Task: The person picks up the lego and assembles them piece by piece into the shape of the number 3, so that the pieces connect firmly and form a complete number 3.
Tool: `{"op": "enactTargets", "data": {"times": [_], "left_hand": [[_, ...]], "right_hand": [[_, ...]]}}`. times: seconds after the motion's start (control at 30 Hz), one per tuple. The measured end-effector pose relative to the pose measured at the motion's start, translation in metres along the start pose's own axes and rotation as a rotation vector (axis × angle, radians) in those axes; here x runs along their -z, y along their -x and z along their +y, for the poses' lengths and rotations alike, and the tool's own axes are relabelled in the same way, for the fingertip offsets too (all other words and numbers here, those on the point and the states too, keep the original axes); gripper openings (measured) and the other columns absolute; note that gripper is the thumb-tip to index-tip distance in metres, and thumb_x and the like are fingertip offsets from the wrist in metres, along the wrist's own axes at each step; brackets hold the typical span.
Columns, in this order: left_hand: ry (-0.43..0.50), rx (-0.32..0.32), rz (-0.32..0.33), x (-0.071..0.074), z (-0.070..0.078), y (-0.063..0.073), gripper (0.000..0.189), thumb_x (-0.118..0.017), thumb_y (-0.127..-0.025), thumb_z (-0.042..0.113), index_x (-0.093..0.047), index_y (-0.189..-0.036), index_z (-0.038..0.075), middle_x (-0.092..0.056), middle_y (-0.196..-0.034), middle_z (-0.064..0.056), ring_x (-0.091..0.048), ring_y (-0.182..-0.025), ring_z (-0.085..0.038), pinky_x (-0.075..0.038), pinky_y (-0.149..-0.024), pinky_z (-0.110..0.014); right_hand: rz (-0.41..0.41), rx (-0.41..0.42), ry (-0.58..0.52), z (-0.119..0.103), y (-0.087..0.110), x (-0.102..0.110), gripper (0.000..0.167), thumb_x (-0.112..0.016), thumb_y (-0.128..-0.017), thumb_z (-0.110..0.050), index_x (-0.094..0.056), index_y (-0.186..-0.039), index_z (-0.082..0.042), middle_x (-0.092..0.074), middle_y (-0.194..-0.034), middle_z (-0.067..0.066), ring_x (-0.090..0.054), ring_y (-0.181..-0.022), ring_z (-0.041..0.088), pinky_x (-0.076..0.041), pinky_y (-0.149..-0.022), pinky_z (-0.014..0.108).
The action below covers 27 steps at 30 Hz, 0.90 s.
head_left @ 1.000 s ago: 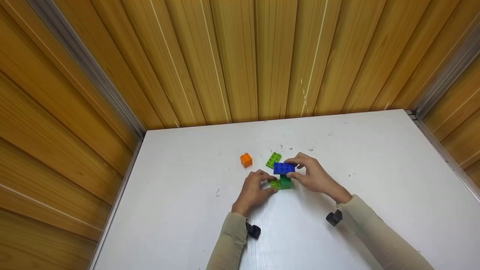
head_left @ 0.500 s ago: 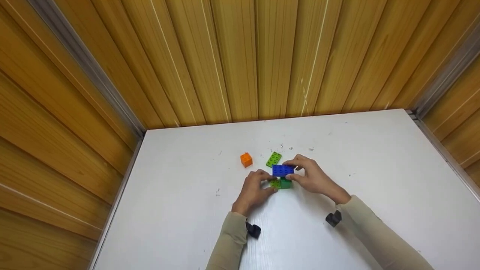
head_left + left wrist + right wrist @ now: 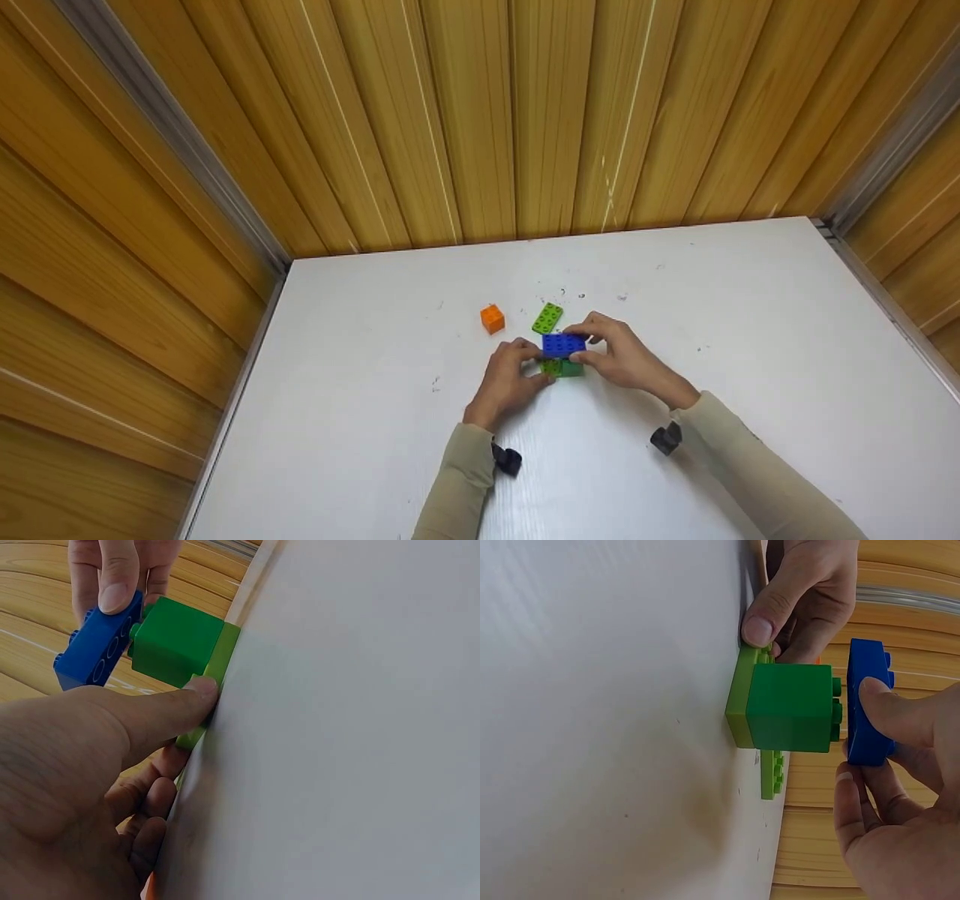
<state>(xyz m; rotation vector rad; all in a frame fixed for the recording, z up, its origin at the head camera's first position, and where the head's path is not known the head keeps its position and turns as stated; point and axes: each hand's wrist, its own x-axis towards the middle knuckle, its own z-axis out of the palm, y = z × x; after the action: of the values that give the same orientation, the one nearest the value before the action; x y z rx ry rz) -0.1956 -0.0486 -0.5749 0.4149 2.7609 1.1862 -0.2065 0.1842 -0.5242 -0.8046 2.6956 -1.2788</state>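
Observation:
My right hand (image 3: 626, 360) pinches a blue building brick (image 3: 868, 705) between thumb and fingers, studs up. The brick hovers close over a tall green block (image 3: 791, 706), slightly tilted to it in the left wrist view. That green block stands on one end of a flat lime-green brick (image 3: 740, 694) lying on the table. At the other end of this flat brick, my left hand (image 3: 511, 379) grips it with the thumb on the near side and fingers on the far side. From the head view, the blue brick partly covers the green block.
Behind the hands, a second flat lime-green brick (image 3: 547, 319) lies loose on the white table (image 3: 360, 390). An orange block (image 3: 493, 319) sits to its left. Wood-look panels (image 3: 480, 120) rise beyond the table's back edge and at both sides.
My right hand has brought the blue brick slightly left and towards me, covering more of the green block in the head view. The left hand stays in place on the flat brick.

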Motion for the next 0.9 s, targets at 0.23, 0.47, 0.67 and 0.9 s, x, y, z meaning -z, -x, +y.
{"op": "enactTargets", "data": {"times": [0.23,0.47,0.67,0.9], "left_hand": [[0.001,-0.022,0.014,-0.0012,-0.0013,0.0000,0.029,-0.086,-0.092,0.024,-0.081,-0.118,0.013,-0.070,-0.121,0.002,-0.059,-0.119,-0.021,-0.048,-0.108,-0.041],[-0.006,-0.036,0.019,-0.0020,-0.0009,0.0005,0.028,-0.087,-0.091,0.024,-0.081,-0.117,0.014,-0.070,-0.119,0.002,-0.059,-0.117,-0.021,-0.049,-0.106,-0.042],[-0.037,-0.051,0.018,-0.0002,0.0014,0.0016,0.027,-0.086,-0.092,0.024,-0.080,-0.117,0.014,-0.070,-0.119,0.000,-0.059,-0.116,-0.022,-0.050,-0.105,-0.041],[-0.031,-0.037,0.019,0.0006,0.0015,0.0006,0.027,-0.086,-0.092,0.025,-0.080,-0.117,0.014,-0.071,-0.121,0.001,-0.059,-0.117,-0.021,-0.049,-0.106,-0.041]], "right_hand": [[-0.010,0.000,0.002,0.0028,0.0012,-0.0030,0.038,-0.079,-0.094,-0.004,-0.073,-0.132,-0.003,-0.067,-0.106,0.006,-0.068,-0.111,0.031,-0.054,-0.095,0.048],[-0.005,0.019,-0.015,0.0044,0.0033,-0.0052,0.038,-0.080,-0.094,-0.005,-0.073,-0.131,-0.002,-0.068,-0.104,0.006,-0.067,-0.107,0.030,-0.054,-0.093,0.048],[0.010,0.059,-0.007,0.0066,0.0042,-0.0064,0.037,-0.081,-0.093,-0.004,-0.075,-0.129,-0.002,-0.068,-0.102,0.007,-0.068,-0.104,0.028,-0.053,-0.089,0.039],[-0.012,0.032,-0.005,0.0059,0.0036,-0.0059,0.039,-0.079,-0.094,-0.006,-0.072,-0.132,0.000,-0.067,-0.104,0.007,-0.064,-0.102,0.025,-0.053,-0.091,0.039]]}}
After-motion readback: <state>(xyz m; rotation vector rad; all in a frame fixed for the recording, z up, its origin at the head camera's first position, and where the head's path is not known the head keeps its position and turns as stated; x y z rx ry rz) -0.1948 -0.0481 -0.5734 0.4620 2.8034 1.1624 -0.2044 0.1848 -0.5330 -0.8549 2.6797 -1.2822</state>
